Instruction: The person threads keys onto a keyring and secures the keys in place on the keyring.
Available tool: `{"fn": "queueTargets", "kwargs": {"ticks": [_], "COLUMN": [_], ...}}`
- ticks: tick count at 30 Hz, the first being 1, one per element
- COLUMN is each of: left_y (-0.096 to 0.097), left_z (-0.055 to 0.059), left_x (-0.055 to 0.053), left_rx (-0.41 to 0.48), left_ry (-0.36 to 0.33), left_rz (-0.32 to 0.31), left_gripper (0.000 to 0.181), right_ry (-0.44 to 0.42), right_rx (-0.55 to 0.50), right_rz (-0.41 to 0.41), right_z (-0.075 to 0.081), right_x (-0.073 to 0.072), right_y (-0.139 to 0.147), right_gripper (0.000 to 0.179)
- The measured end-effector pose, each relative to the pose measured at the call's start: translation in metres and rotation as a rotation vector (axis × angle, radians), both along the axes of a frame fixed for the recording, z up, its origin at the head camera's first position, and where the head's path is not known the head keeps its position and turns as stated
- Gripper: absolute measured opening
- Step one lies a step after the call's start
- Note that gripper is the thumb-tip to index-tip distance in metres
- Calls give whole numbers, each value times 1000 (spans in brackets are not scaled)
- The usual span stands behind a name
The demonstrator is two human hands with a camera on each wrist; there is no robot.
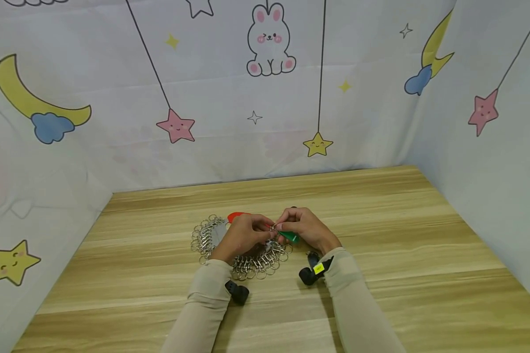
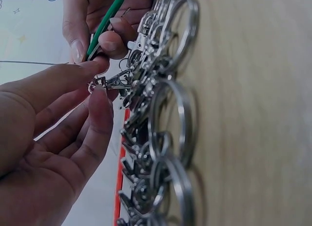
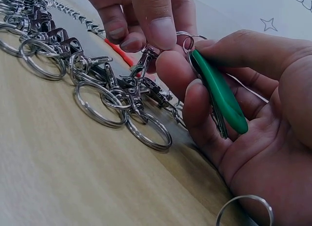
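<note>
Two hands pinch a small metal clasp and a green piece over a fan of clasps

The fan of metal clasps (image 1: 248, 264) lies on the wood-grain surface (image 1: 424, 255), its split rings pointing outward along the near and left edges. Both hands meet over the right part of the fan.

The left hand (image 1: 244, 234) reaches across the middle of the fan, thumb and forefinger pinching a small clasp (image 2: 116, 82) by its ringed end, just above the fan's other metal pieces. Whether this clasp is joined to any of them is unclear.

The right hand (image 1: 306, 227), at the right side of the fan, pinches a green piece (image 3: 222, 94) between thumb and fingers. A strip of metal shows along the underside of the green piece, and a thin metal ring (image 3: 185, 32) sits at its upper end, right by the left fingertips. Whether ring and clasp are linked cannot be told.

At the far edge of the fan, a red piece (image 1: 237, 216) shows behind the left hand. Nearer than the fan, a black wrist camera (image 1: 238, 293) sits at the left sleeve (image 1: 203, 299); another black camera (image 1: 309, 275), beside a yellow label (image 1: 319, 268), is to the fan's right. Beyond the fan hangs a white cloth (image 1: 229, 88) printed with stars, moons and a rabbit.
</note>
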State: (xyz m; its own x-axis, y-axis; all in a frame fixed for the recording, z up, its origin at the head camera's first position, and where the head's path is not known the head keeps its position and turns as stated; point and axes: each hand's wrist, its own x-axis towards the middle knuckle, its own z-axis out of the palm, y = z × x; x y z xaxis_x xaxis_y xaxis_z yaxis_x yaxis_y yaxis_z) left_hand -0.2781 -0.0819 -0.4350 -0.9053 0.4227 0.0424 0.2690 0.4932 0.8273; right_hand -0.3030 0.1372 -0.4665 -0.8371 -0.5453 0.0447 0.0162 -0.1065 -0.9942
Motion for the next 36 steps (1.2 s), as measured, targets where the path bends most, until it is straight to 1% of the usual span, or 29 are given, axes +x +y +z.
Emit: {"fn": "queueTargets", "kwargs": {"ticks": [7, 16, 23, 30, 36], "left_y": [-1, -1, -1, 0, -1], "left_z": [1, 1, 2, 1, 1], "left_x": [0, 0, 1, 1, 0], "left_rx": [-11, -18, -35, -32, -32], "left_ry": [-12, -14, -10, -15, -22], "left_rz": [30, 32, 35, 44, 39], "left_gripper": [20, 20, 20, 21, 21], "right_ry": [-4, 1, 8, 12, 18], "right_rx": [-11, -4, -11, -10, -8], "right_rz": [-2, -11, -1, -1, 4], "right_z": [0, 1, 1, 0, 0], "right_x": [0, 1, 1, 0, 0], "right_y": [0, 0, 0, 0, 0], "right_gripper": [10, 8, 9, 9, 9]}}
